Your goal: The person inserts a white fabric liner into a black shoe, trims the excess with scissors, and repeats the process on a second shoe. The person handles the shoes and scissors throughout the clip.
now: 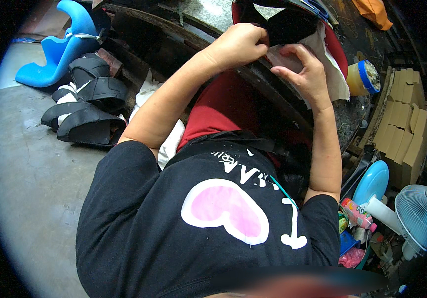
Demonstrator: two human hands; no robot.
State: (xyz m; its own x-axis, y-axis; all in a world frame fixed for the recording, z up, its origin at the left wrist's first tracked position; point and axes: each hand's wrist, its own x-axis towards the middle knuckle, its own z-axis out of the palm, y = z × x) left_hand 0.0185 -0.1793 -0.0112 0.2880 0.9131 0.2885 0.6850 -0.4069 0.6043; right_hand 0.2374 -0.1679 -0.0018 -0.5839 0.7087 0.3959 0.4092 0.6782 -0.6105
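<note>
In front of me at the bench lies a black piece (293, 26) next to pale cloth-like sheeting (336, 69), with a curved dark red part (336, 47) along its right side. My left hand (238, 45) is closed at the left edge of the black piece. Its fingertips are bent under, and I cannot make out what they grip. To the right, my right hand (305, 72) hovers over the pale sheeting, thumb and forefinger curved apart with nothing visible between them.
A yellowish tub with a blue rim (364, 78) stands right of the work. Cardboard boxes (402, 124) and a fan (414, 218) are farther right. On the left floor lie black moulded pieces (87, 107) and blue foam pieces (62, 52). Orange cloth (373, 14) sits far right.
</note>
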